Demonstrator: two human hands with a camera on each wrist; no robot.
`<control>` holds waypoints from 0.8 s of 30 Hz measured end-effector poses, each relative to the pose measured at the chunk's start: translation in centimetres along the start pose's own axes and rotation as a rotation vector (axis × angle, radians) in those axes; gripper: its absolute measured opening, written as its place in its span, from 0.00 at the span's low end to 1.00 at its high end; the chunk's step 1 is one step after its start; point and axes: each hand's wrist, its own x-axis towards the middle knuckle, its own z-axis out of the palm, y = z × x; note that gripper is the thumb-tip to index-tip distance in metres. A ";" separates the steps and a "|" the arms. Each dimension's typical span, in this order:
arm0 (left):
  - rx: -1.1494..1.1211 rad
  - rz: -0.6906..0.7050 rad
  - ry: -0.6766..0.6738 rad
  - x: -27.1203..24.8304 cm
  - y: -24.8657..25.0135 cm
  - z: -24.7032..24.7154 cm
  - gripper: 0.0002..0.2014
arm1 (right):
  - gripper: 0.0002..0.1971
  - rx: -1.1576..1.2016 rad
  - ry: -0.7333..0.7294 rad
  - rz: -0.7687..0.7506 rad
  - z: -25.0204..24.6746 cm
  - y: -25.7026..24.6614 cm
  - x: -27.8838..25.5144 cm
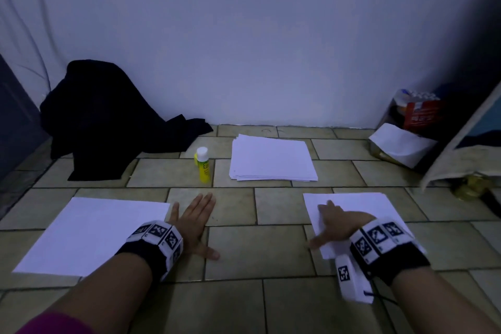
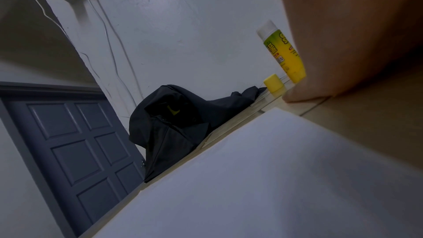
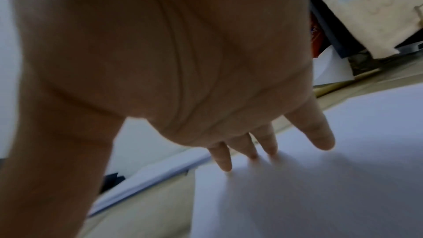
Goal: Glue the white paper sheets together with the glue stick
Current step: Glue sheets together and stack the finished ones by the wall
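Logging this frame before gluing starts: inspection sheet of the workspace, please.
Surface: tiled floor, beige, dark grout.
Job's things: glue stick upright with its white top showing; yellow cap lies beside it. Paper stack to its right. Single sheet near left; right sheets near right.
Clutter: black cloth against the wall; red packet and folded paper far right.
Grippers: left hand flat on bare floor, fingers straight. Right hand flat on the right sheets, fingers spread.
Cables: white cables hang down the wall.
Surroundings: white wall; grey door at left.
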 end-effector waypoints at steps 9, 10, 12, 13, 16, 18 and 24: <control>0.054 -0.073 -0.047 -0.9 1.8 -0.8 0.60 | 0.74 -0.153 0.044 0.099 3.2 -1.8 -0.7; 0.044 -0.069 -0.050 -1.0 1.9 -0.7 0.59 | 0.75 -0.155 0.046 0.101 3.3 -1.7 -0.6; 0.012 -0.050 -0.046 -1.3 1.9 -0.5 0.57 | 0.75 -0.153 0.045 0.102 3.3 -1.6 -0.6; -0.009 -0.036 -0.038 -1.6 1.9 -0.3 0.56 | 0.75 -0.154 0.043 0.102 3.3 -1.6 -0.6; -0.113 0.028 0.009 -2.7 1.5 -0.4 0.51 | 0.75 -0.157 0.043 0.105 3.2 -1.6 -0.6; -0.179 0.042 0.090 -3.7 0.4 -0.7 0.46 | 0.74 -0.160 0.046 0.106 3.3 -1.7 -0.6; -0.041 -0.267 0.118 -6.9 -5.2 -1.0 0.60 | 0.74 -0.188 0.058 0.111 3.2 -1.8 -0.8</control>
